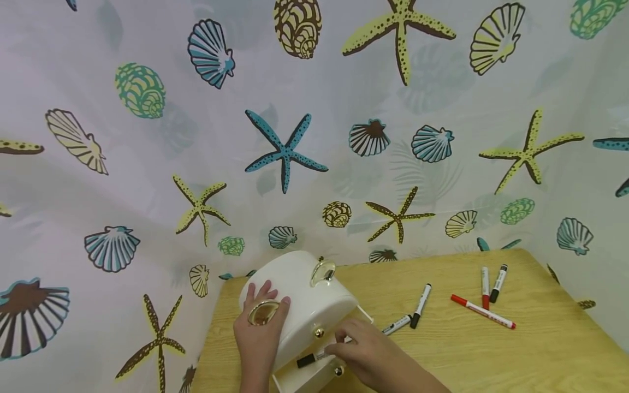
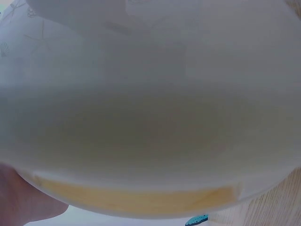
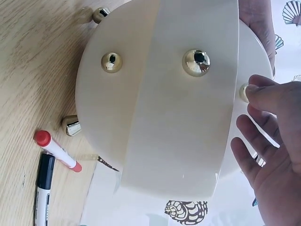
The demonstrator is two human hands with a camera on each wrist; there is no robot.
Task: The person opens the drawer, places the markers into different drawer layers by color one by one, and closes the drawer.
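Observation:
A white rounded drawer box (image 1: 290, 278) with gold knobs stands on the table. My left hand (image 1: 260, 333) rests on its top, fingers spread beside a gold oval fitting (image 1: 263, 313). One drawer (image 1: 302, 379) is pulled out, its gold knob (image 3: 196, 62) facing the right wrist camera. A black-capped marker (image 1: 307, 360) lies in the drawer, partly hidden by my right hand (image 1: 363, 349). In the right wrist view, that hand's fingers are loosely bent over the drawer's edge, thumb and forefinger close together in front of another knob (image 3: 243, 92), with no marker showing between them.
Right of the box lie two black-capped markers, one by the drawer (image 1: 397, 325) and one behind it (image 1: 421, 305). Farther right are a red marker (image 1: 484, 311), a red-capped white marker (image 1: 485, 286) and another black-capped one (image 1: 499, 283). Patterned cloth (image 1: 314, 196) hangs around the table.

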